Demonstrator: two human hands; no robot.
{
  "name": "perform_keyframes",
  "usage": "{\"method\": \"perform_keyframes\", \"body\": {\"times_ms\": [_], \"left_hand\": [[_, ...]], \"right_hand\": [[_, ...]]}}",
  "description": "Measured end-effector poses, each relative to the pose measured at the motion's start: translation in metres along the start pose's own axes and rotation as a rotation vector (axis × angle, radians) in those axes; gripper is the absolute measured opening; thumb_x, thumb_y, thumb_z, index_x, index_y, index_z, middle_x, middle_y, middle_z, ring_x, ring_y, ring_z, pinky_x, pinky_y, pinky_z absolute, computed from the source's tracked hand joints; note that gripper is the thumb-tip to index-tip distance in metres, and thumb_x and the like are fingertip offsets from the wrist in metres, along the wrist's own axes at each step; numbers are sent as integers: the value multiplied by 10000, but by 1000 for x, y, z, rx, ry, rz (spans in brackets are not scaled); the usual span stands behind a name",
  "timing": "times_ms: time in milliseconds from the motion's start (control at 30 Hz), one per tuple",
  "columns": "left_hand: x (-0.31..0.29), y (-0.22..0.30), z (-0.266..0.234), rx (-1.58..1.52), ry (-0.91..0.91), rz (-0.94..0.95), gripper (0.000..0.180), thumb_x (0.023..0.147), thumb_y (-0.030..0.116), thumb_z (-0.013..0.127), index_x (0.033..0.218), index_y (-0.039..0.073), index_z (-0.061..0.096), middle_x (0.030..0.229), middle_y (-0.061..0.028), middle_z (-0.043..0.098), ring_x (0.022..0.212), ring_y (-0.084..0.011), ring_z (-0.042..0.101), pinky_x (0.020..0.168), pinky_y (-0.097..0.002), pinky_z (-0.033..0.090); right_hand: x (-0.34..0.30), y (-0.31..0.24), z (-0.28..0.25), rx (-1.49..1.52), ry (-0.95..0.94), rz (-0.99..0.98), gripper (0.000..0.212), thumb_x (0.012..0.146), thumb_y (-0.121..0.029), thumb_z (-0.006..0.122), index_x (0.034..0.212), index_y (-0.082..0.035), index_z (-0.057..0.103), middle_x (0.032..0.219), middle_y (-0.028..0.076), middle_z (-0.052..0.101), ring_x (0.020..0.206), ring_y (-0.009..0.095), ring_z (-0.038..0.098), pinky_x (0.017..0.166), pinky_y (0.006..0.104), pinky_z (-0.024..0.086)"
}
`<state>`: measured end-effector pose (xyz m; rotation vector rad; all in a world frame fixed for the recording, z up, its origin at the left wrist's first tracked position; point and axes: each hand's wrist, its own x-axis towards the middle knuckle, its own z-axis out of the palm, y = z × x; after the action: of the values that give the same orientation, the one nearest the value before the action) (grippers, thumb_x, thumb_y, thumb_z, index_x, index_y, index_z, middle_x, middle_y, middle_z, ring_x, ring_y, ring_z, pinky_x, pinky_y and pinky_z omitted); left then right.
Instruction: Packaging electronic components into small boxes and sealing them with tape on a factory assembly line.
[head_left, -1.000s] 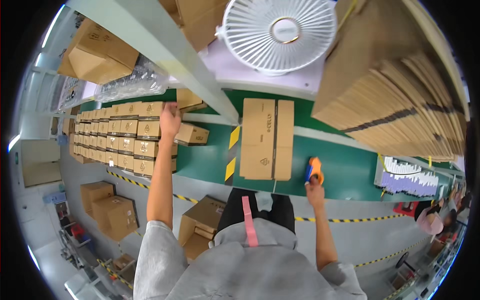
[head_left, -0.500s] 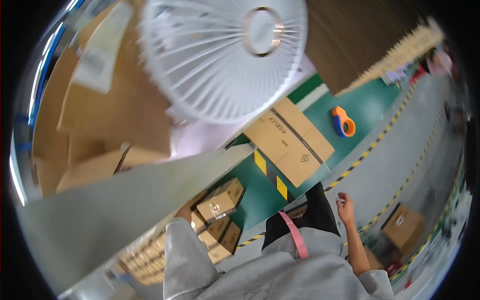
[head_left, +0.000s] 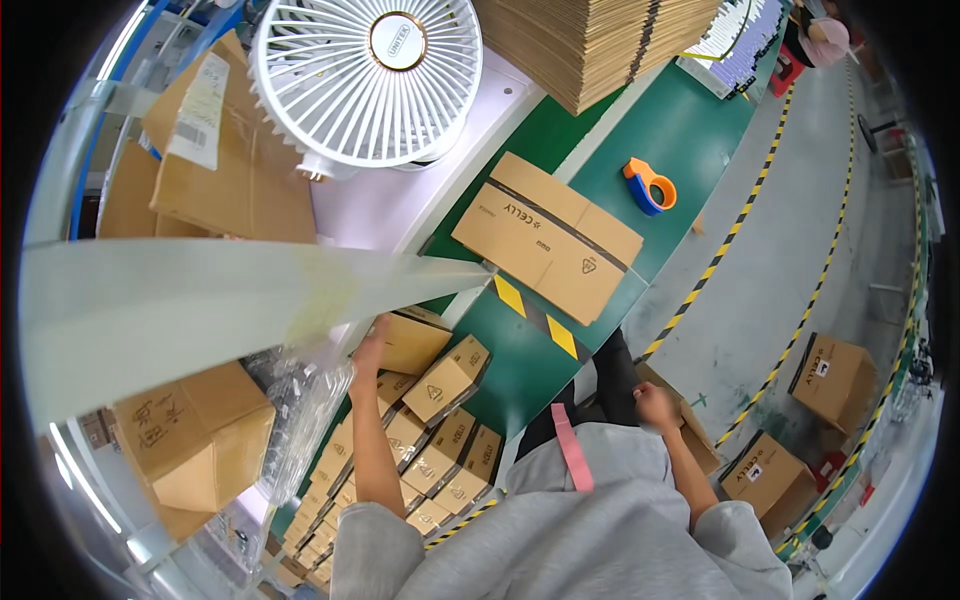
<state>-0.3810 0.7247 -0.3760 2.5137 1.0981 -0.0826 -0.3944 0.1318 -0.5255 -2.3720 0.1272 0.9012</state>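
Observation:
My left hand (head_left: pixel 369 346) reaches past a pale upright panel to the end of a small cardboard box (head_left: pixel 418 342), touching it. Its fingertips are partly hidden, so I cannot make out a grip. Beside that box, another small carton (head_left: pixel 447 381) lies on top of rows of similar boxes (head_left: pixel 405 437). My right hand (head_left: pixel 656 407) hangs near my right thigh, blurred, its fingers curled; whatever they hold, if anything, is hidden. A flattened cardboard carton (head_left: pixel 548 238) lies on the green bench (head_left: pixel 480 395) in front of me.
An orange-and-blue tape dispenser (head_left: pixel 650 187) sits right of the flat carton. A white fan (head_left: pixel 370 80) and stacked flat cardboard (head_left: pixel 590 40) stand beyond. The pale panel (head_left: pixel 250 300) juts across the left. Cartons (head_left: pixel 833 380) stand on the floor at right; a person (head_left: pixel 820 40) is far off.
My view has shifted, showing more boxes on the left. My left hand has moved farther forward to another box. My right hand has moved slightly left and its fingers are more curled.

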Motion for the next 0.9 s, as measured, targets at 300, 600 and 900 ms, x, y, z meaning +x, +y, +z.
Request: {"method": "perform_keyframes", "body": {"times_ms": [300,600,900], "left_hand": [[-57,-16,-8,-26,-298,351,885,801,432,759,1490,93,319,1337,-254,489,1224,-418,499,1016,-462,423],[-83,-25,1,19,-250,352,873,839,431,720,1525,122,277,1326,-230,508,1211,-416,497,1024,-500,366],[-84,-14,-13,-62,-302,281,860,825,432,723,1531,178,302,1379,-187,509,1231,-400,493,1055,-473,348]], "right_hand": [[12,-11,4,50,-15,-16,272,886,-258,611,1014,-36,702,949,207,709,914,358,685,825,425,526],[12,-124,9,128,-183,-325,287,910,-284,635,1052,-39,678,914,161,706,879,255,699,793,380,533],[14,-306,140,270,-555,-550,982,904,-566,592,1518,49,135,1547,291,236,1398,381,353,1115,397,361]]}}
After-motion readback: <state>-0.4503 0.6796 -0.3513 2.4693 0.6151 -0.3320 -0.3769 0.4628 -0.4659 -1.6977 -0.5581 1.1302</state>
